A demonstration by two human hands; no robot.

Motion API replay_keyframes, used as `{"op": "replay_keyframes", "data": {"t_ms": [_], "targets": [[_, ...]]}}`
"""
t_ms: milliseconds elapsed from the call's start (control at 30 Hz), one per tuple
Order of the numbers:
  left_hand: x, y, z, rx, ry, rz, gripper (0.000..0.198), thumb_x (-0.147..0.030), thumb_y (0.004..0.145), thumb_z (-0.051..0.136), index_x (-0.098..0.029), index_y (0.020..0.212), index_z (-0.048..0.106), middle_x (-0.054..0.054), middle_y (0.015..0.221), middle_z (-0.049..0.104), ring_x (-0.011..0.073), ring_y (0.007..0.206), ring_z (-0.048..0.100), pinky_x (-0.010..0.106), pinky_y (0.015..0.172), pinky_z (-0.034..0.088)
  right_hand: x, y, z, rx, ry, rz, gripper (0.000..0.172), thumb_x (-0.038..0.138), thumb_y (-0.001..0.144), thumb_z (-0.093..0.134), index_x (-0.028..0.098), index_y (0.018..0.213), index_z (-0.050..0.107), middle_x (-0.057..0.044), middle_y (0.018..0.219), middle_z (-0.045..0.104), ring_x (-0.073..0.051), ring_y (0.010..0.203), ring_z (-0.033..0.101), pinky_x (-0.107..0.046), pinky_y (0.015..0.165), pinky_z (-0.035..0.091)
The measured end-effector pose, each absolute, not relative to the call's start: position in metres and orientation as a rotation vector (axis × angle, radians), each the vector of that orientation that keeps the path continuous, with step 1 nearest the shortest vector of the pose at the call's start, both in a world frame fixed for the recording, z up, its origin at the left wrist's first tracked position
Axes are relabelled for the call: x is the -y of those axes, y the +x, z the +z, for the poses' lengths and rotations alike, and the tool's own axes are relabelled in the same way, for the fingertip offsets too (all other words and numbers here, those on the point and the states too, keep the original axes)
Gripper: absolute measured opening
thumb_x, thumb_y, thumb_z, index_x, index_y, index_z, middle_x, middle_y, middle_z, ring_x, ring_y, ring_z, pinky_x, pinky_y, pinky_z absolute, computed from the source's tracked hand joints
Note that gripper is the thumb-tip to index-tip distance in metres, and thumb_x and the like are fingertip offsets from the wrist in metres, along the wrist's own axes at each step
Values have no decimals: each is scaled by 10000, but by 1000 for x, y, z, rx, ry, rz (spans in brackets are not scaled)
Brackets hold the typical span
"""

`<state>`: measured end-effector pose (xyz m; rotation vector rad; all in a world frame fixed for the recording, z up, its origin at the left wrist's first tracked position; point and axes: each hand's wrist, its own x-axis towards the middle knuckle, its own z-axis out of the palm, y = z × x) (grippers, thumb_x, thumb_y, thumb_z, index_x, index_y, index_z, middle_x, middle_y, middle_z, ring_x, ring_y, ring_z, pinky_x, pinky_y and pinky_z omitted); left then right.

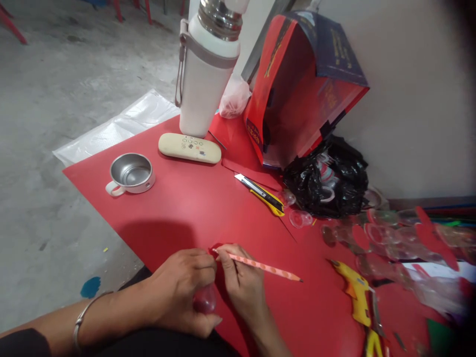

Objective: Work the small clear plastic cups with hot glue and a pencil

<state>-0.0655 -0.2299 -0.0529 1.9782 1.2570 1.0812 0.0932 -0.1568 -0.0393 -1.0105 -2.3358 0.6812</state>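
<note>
My left hand (pixel 186 292) is closed round a small clear round piece with red inside (pixel 204 299), held over the red sheet (pixel 193 203). My right hand (pixel 241 282) pinches a pink spotted pencil (pixel 260 266) whose point faces right. The fingertips of both hands meet at a small red scrap (pixel 214 248) at the top of the round piece. A silver bangle (pixel 82 317) is on my left wrist.
On the red sheet lie a steel cup (pixel 131 173), a cream case (pixel 189 148), a white flask (pixel 206 69) and a yellow utility knife (pixel 262 193). A red box (pixel 297 84), a black bag (pixel 329 178), clear plastic domes (pixel 386 238) and a yellow glue gun (pixel 357 292) crowd the right.
</note>
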Motion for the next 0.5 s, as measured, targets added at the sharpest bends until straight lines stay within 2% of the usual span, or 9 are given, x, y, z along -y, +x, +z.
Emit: {"op": "replay_keyframes", "data": {"t_ms": [233, 400, 500], "targets": [[228, -67, -51, -1236, 1976, 1076, 249, -349, 720, 654, -215, 642, 458, -3, 657, 559, 155, 615, 490, 307, 605, 409, 154, 91, -41, 2287, -1039, 676, 296, 230, 1038, 422, 200, 881, 671, -29, 797, 735, -171, 740, 693, -266, 699, 502], [228, -66, -52, -1237, 1976, 1114, 253, -323, 704, 648, -217, 629, 430, -9, 646, 543, 151, 606, 482, 305, 587, 395, 155, 92, -37, 2321, -1002, 832, 304, 231, 1031, 427, 198, 814, 638, -7, 704, 683, -149, 648, 655, -248, 638, 489], [229, -66, -52, -1228, 1970, 1081, 253, -335, 716, 655, -216, 640, 445, -6, 659, 556, 153, 617, 494, 305, 606, 409, 154, 90, -38, 2289, -1010, 802, 286, 234, 1032, 429, 194, 859, 653, -19, 750, 709, -155, 688, 673, -257, 668, 503]]}}
